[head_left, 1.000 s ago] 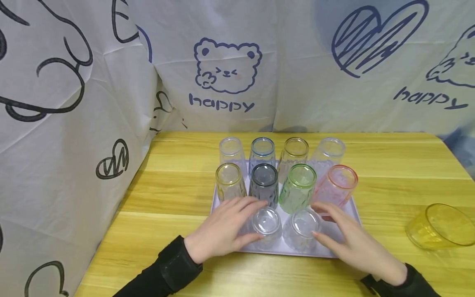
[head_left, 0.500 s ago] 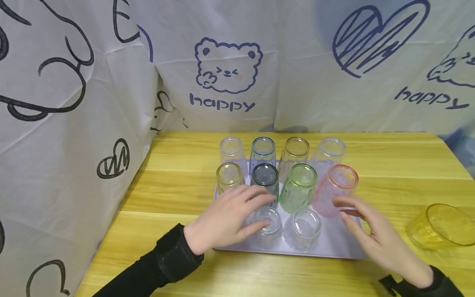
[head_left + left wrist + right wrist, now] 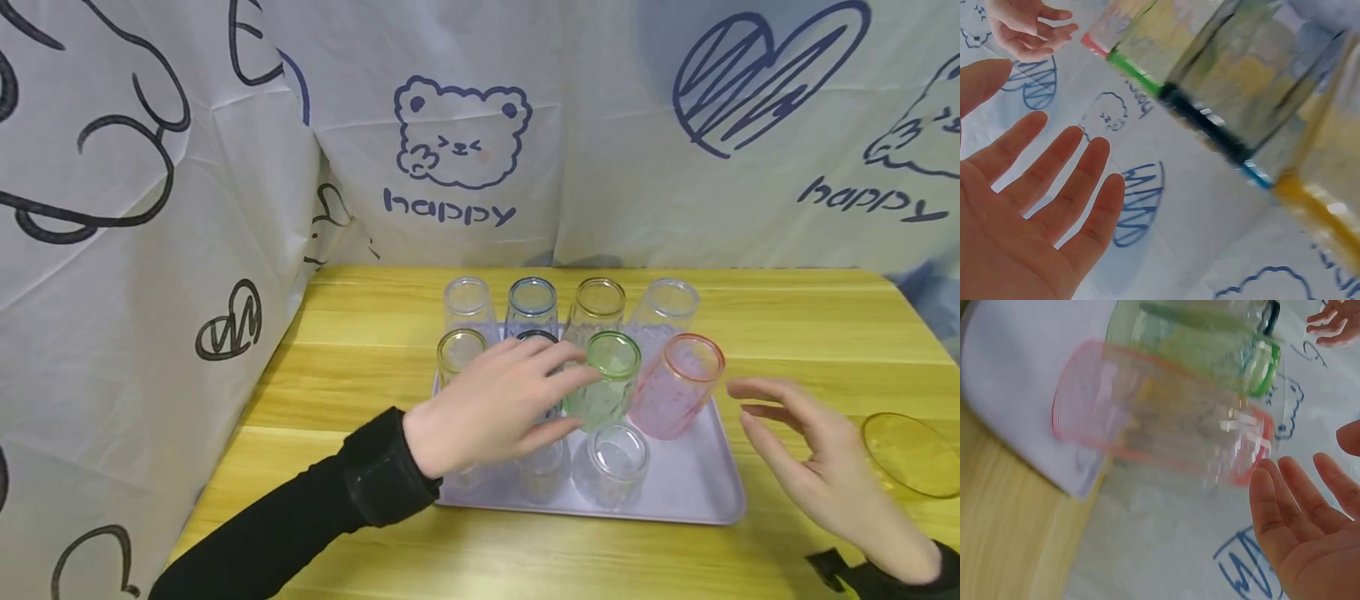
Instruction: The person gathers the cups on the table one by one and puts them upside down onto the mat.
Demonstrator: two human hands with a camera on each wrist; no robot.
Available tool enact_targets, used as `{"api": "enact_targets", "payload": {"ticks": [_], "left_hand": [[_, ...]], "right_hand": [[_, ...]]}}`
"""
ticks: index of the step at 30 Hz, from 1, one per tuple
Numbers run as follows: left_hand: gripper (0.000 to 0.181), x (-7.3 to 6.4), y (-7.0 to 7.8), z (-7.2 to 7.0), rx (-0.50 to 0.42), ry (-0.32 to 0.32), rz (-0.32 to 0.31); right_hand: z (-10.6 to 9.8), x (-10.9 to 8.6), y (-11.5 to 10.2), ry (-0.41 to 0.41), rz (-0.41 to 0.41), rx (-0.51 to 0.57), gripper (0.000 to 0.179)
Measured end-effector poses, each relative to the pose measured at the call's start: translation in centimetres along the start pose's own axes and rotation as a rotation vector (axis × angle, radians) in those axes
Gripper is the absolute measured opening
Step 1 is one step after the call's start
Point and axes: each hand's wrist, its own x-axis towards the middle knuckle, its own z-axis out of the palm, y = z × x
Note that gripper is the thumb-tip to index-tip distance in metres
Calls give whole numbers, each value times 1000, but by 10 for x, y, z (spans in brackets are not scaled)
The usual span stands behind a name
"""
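Observation:
My left hand (image 3: 498,408) hovers over the front left of a lilac tray (image 3: 701,492), its fingers spread and holding nothing. Beneath it, a dark-rimmed glass (image 3: 537,335) and the front clear glasses are partly covered. A green-rimmed glass (image 3: 600,402) stands by its fingertips, and a short clear glass (image 3: 613,467) is in front of that. Past the tray's right edge, my right hand (image 3: 817,458) is held in the air with loosely bent fingers, nothing in it. Nearest to it on the tray is a pink glass (image 3: 675,392); the right wrist view shows this glass (image 3: 1166,419) beside the fingers.
A back row holds a blue-rimmed glass (image 3: 532,298), a brown-rimmed glass (image 3: 597,300) and clear ones. An amber glass (image 3: 918,454) is on the wooden table (image 3: 352,333) at the right, partly behind my right hand. A printed cloth (image 3: 600,167) hangs behind and at the left.
My right hand has left the front clear glass and moved right, beyond the tray. My left hand has lifted and shifted right over the glasses. The glasses look unmoved.

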Motion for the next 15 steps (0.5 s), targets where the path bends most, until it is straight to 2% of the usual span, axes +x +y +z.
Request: {"api": "enact_targets", "payload": {"ticks": [5, 10, 13, 15], "left_hand": [[48, 22, 6, -10, 61, -84, 41], [47, 44, 7, -13, 70, -106, 68], [49, 57, 8, -14, 77, -127, 71], [51, 65, 9, -14, 72, -143, 74]], "right_hand": [[-21, -1, 5, 46, 57, -100, 43], [-34, -6, 18, 124, 109, -225, 41], [-42, -16, 35, 180, 144, -301, 43], [-52, -27, 58, 217, 174, -341, 47]]}}
